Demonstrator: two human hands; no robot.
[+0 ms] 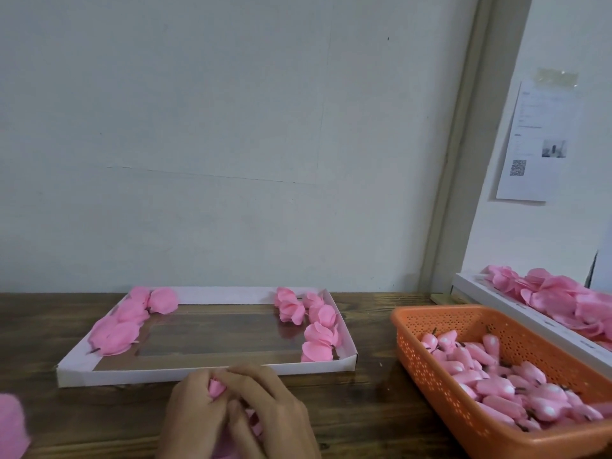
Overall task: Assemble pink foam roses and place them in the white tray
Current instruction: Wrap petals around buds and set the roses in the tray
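Observation:
My left hand and my right hand meet at the bottom middle, just in front of the white tray. Both curl their fingers round a pink foam rose, whose bud peeks out between them; pink petals show below the fingers. Inside the tray, several finished pink roses lie along the left side and several more roses along the right side. The tray's middle shows a clear window over the dark wood.
An orange perforated basket full of pink rose buds stands at the right. Behind it a white box holds loose pink petals. A pink foam piece lies at the left edge. A wall rises behind the wooden table.

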